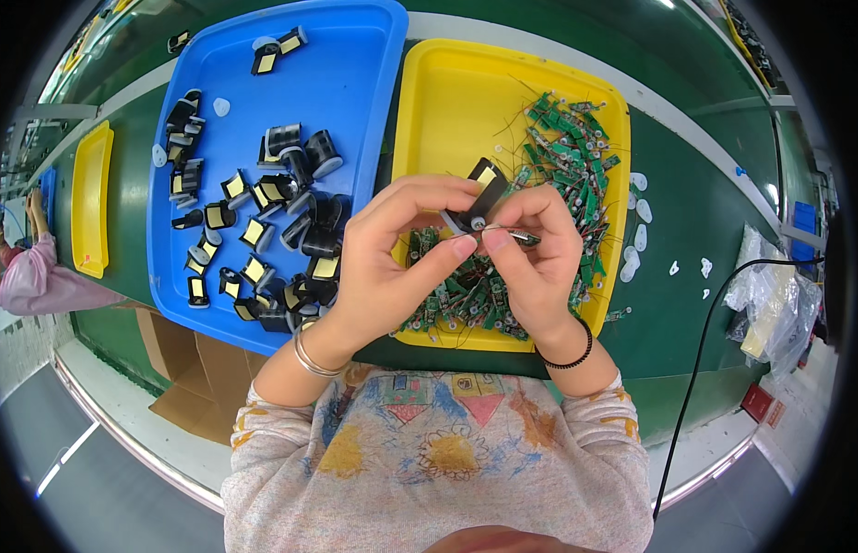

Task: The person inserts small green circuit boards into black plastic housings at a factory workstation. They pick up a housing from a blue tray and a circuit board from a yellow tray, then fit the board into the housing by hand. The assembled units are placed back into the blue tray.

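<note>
Above the near part of a yellow tray [444,78], my two hands meet. My left hand [396,253] is closed on a black plastic housing [487,195] that has a pale yellow pad on its side. Pinched in the fingers of my right hand [537,263] is a small green circuit board [524,238], partly hidden by the fingers, with thin wires at the housing. Many similar circuit boards [567,138] with fine wires lie heaped in the yellow tray, mostly to its right and near side.
Left of the yellow tray stands a blue tray [254,69] of black housings [323,226]. White flat pieces [642,211] lie along the right rim. Farther right are a clear plastic bag [775,295] and a black cable [701,346]. Another person's pink sleeve [51,281] shows far left, near a yellow tray [92,198].
</note>
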The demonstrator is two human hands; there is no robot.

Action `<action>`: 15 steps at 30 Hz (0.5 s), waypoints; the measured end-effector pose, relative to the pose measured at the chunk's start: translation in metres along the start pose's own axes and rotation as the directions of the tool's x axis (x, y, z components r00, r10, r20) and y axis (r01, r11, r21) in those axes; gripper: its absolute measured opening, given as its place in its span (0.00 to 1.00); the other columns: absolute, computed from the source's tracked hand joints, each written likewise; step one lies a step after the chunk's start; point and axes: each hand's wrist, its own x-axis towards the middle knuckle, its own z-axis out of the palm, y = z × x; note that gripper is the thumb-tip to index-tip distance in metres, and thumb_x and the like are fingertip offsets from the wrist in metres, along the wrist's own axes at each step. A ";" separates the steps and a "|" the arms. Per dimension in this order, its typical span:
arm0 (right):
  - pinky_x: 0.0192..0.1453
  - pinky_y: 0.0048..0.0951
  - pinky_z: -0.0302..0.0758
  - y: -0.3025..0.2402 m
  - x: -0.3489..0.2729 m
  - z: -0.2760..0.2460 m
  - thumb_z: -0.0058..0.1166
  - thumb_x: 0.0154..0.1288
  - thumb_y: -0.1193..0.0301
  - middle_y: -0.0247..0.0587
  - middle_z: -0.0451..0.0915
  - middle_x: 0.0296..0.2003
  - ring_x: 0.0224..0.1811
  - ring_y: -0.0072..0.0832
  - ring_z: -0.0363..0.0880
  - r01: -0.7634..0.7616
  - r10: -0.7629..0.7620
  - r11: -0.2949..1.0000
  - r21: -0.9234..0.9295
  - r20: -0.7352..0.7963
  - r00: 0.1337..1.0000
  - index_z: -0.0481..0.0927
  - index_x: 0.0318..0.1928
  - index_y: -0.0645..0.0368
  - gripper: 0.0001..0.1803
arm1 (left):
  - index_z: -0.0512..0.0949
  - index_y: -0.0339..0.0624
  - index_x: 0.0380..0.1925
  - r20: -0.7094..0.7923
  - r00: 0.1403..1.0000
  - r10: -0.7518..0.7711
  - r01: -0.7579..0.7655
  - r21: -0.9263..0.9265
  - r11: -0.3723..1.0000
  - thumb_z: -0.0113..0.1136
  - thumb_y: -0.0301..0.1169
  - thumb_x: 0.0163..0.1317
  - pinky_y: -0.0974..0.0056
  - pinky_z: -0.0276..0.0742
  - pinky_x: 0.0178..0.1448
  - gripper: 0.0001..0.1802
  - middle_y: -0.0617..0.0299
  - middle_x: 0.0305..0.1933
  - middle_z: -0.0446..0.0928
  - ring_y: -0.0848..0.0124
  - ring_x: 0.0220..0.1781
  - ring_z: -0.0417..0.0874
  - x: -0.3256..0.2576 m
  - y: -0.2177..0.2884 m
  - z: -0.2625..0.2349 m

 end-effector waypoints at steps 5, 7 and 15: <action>0.37 0.17 0.71 0.002 0.001 0.002 0.54 0.53 0.80 0.35 0.74 0.29 0.32 0.17 0.73 0.016 -0.018 0.999 -0.048 -0.032 0.999 0.68 0.32 0.63 0.09 | 0.74 0.36 0.39 -0.029 1.000 -0.009 0.008 -0.042 0.999 0.58 0.20 0.49 0.67 0.74 0.47 0.14 0.53 0.47 0.72 0.69 0.47 0.75 -0.001 0.000 0.003; 0.37 0.17 0.71 0.000 0.001 0.003 0.54 0.53 0.80 0.35 0.74 0.28 0.32 0.17 0.73 0.013 -0.015 0.998 -0.069 -0.026 1.000 0.68 0.32 0.63 0.09 | 0.74 0.35 0.39 -0.031 0.999 -0.016 0.015 -0.042 0.999 0.58 0.20 0.49 0.67 0.74 0.47 0.14 0.53 0.47 0.72 0.69 0.47 0.75 -0.001 0.000 0.003; 0.36 0.18 0.72 0.002 0.000 0.004 0.55 0.52 0.80 0.35 0.75 0.28 0.31 0.17 0.74 0.033 -0.038 0.990 -0.137 -0.035 0.999 0.68 0.31 0.63 0.09 | 0.71 0.32 0.39 -0.003 0.999 -0.046 0.046 -0.074 0.996 0.54 0.18 0.52 0.66 0.70 0.53 0.13 0.51 0.50 0.69 0.68 0.50 0.74 -0.002 0.002 0.003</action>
